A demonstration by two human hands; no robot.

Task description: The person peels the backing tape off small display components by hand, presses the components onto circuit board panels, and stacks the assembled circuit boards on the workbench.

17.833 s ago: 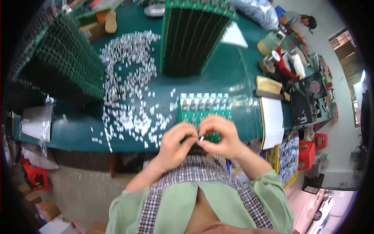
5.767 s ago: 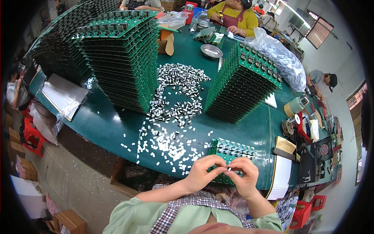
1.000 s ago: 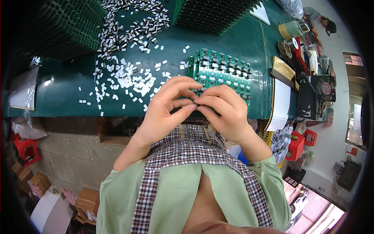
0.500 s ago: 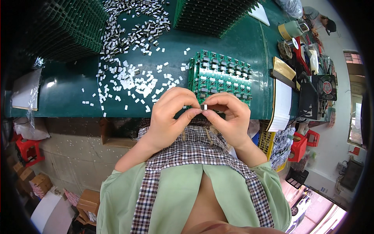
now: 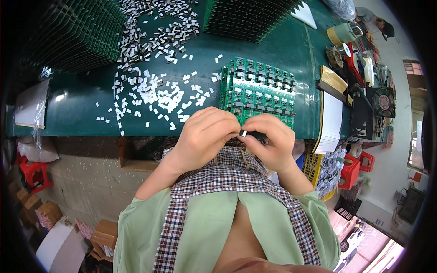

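Note:
In front of my apron, just past the table's near edge, a small black-and-white electronic component (image 5: 244, 133) sits between my fingertips. My right hand (image 5: 273, 140) pinches it with thumb and forefinger. From the other side, my left hand (image 5: 202, 136) is closed, its fingertips meeting the piece's left edge; they partly cover it. Right behind my hands lies a stack of green circuit boards (image 5: 259, 91), the top one carrying rows of small dark and white parts. To its left, many small white-faced components (image 5: 164, 98) are scattered over the green table (image 5: 73, 118).
Tall stacks of green boards stand at the far left (image 5: 77, 36) and far middle (image 5: 246, 18). A denser heap of components (image 5: 159, 32) lies between them. Paper sheets (image 5: 328, 123), a fan (image 5: 383, 102) and a greenish jug (image 5: 343, 34) are at the right. Another person (image 5: 371, 25) sits beyond.
Both hands have shifted slightly right and toward me with the component, which is now more tilted. My left fingers have drawn closer together. The boards and scattered pieces stay put.

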